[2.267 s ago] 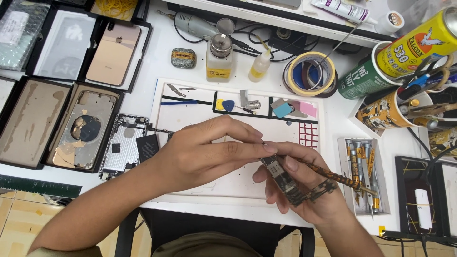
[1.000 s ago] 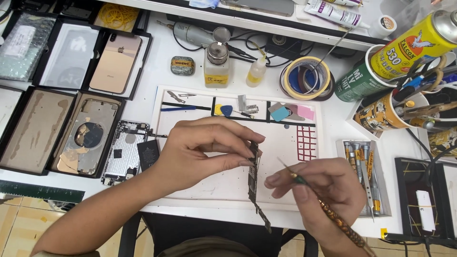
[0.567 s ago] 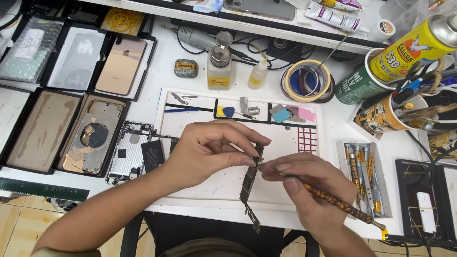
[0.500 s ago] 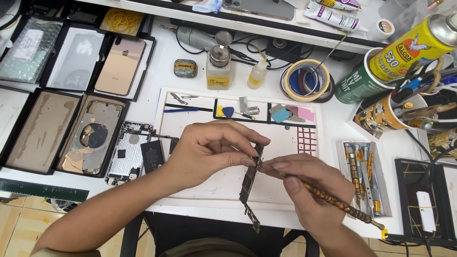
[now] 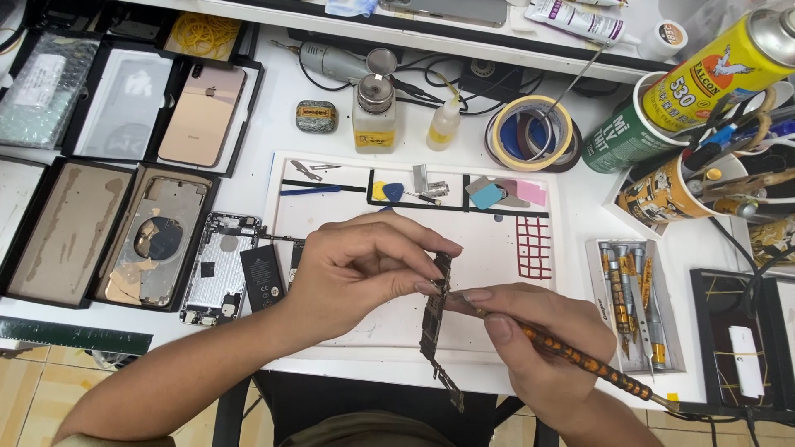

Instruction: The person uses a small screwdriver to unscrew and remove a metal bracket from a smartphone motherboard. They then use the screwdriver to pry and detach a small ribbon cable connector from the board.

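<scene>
The left hand [image 5: 364, 277] was pinched shut on a narrow dark circuit board [image 5: 432, 319], thumb and fingertips clamped on its upper end so that it hung edge-on and nearly upright above the white work mat [image 5: 331, 215]; a thin flex strip trailed from its lower end toward the table's near edge; the right hand [image 5: 538, 348] was closed around a slim tool with a mottled orange-brown handle [image 5: 580, 360], holding it like a pen, the tip meeting the board's edge just beside the left fingertips; the handle ran down and to the right past the wrist; both hands hovered over the near part of the mat, close together and touching the board from opposite sides; to the left of the mat lay an opened phone chassis [image 5: 219, 269] with a black battery [image 5: 263, 277] just beside it, and further left several black trays, one bearing a gold phone back [image 5: 203, 112]; behind the mat stood a glass solvent bottle [image 5: 374, 116], a small dropper bottle [image 5: 445, 124] and a stack of tape rolls [image 5: 530, 132]; to the right a tray of screwdrivers [image 5: 633, 302] sat near the right hand, with a yellow spray can [image 5: 729, 66] well beyond it
</scene>
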